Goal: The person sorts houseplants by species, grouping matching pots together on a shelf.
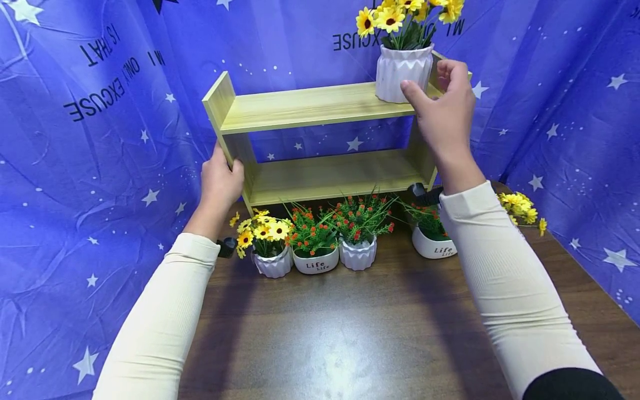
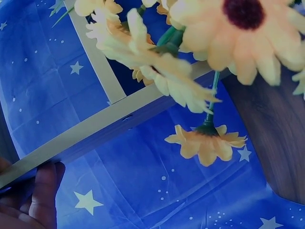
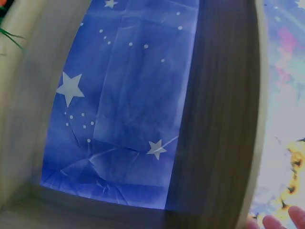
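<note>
A pale wooden two-tier shelf (image 1: 300, 106) stands at the back of the table. My left hand (image 1: 220, 180) grips its left side panel, thumb on the near side; the left wrist view shows the fingers (image 2: 45, 195) at the panel's edge. On the right end of the upper board rests a white ribbed pot (image 1: 397, 75) of yellow daisies (image 1: 390, 19). My right hand (image 1: 447, 108) is beside this pot, its thumb over the pot's front and its fingers bent loosely to the right, apart from the thumb. In the right wrist view only fingertips (image 3: 274, 222) show.
Before the shelf stand a pot of yellow daisies (image 1: 272, 264), a "Life" pot (image 1: 316, 264) and a ribbed pot (image 1: 358, 255), both with red blooms. Another "Life" pot (image 1: 432, 247) and yellow flowers (image 1: 522, 208) are partly behind my right arm. Blue starry cloth (image 1: 125, 166) surrounds the table (image 1: 300, 333).
</note>
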Available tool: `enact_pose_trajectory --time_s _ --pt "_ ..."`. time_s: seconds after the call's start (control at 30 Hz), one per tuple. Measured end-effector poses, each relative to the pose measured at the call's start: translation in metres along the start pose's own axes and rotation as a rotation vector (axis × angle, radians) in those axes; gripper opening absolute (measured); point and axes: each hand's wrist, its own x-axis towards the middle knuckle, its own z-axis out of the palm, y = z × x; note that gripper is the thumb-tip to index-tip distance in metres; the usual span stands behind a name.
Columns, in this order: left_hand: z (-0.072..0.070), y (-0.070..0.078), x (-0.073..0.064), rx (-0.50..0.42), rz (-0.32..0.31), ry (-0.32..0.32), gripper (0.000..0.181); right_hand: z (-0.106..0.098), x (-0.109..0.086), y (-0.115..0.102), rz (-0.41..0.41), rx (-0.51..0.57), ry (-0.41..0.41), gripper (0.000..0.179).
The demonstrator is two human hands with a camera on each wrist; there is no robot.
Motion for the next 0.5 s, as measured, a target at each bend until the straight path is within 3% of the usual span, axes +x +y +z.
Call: enact_pose_trajectory --time_s 0.23,0.5 --pt "0.002 -0.001 0.0 -0.006 -0.013 -0.004 0.039 -0.031 -0.039 0.023 -0.001 0.061 0.085 0.052" --pt "0.002 -0.001 0.0 -0.01 -0.017 -0.014 0.039 -0.065 -0.079 0.068 0.038 -0.021 0.143 0.048"
